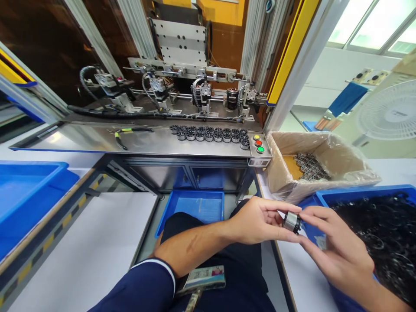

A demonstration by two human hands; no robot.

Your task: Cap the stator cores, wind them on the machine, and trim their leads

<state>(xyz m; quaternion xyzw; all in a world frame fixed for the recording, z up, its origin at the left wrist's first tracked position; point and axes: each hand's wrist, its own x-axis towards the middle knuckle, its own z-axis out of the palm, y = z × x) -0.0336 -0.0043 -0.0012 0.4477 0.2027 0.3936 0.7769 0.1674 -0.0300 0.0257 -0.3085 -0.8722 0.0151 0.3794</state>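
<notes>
My left hand (260,219) pinches a small round metal part (291,222) between thumb and fingers, low in the view and right of centre. My right hand (338,249) meets it from the right, its fingertips closed on the same part's right end. Both hands hover over the near corner of a blue bin (328,197) filled with dark rings (386,234). Several similar round metal parts (209,133) stand in rows on the machine's steel shelf (97,141) ahead.
A lined cardboard box (344,151) with more dark parts sits right of the shelf. Three coloured buttons (258,143) and pliers (125,132) lie on the shelf. Blue trays are at left (29,190) and below the shelf (195,206). A fan (390,115) stands far right.
</notes>
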